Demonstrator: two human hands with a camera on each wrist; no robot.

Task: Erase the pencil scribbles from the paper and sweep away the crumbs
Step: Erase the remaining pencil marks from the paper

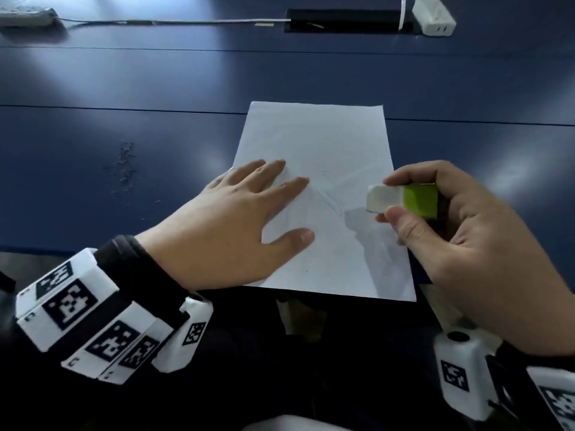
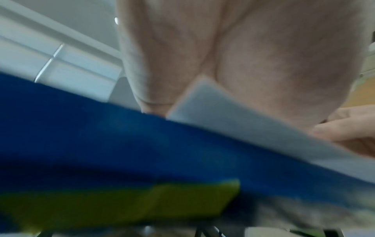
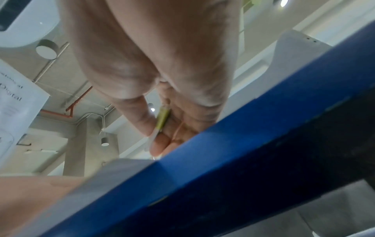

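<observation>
Worktop (image 1: 124, 88): dark blue, w/ seams running across; near edge at bottom of head view. Paper (image 1: 311, 144): white sheet, lay flat on worktop nr front edge, approx. centre of view; faint pencil scribbles (image 1: 331, 197) showed mid-sheet, btwn the two hands. Left hand (image 1: 236, 225): lay palm-down on sheet's left part, fingers (image 1: 273, 169) straight and spread, thumb out, released and pressing flat, nothing grasped; heel of hand overhung sheet's left edge onto worktop. Left wrist view blurred: palm over sheet corner (image 2: 202, 102) and blue worktop only. Right hand (image 1: 460, 244): at sheet's right edge, fingers curled, grasping eraser (image 1: 401, 199) btwn thumb below and fingers above. Eraser: white block in green sleeve, white end pointed left toward scribbles, held low over sheet; contact w/ paper could not be told. Right wrist view: thin edge of green sleeve (image 3: 163, 118) pinched btwn thumb and fingers, above worktop edge. Wrist units: white boxes w/ black-and-white markers, one on each wrist (image 1: 77, 306). Crumbs (image 1: 124, 169): scatter of pale bits on worktop, well left of sheet. Far edge: black cable slot (image 1: 345, 20), white charger (image 1: 434, 17) just right of it, white power strip (image 1: 25, 16) at far left w/ cable running to slot.
</observation>
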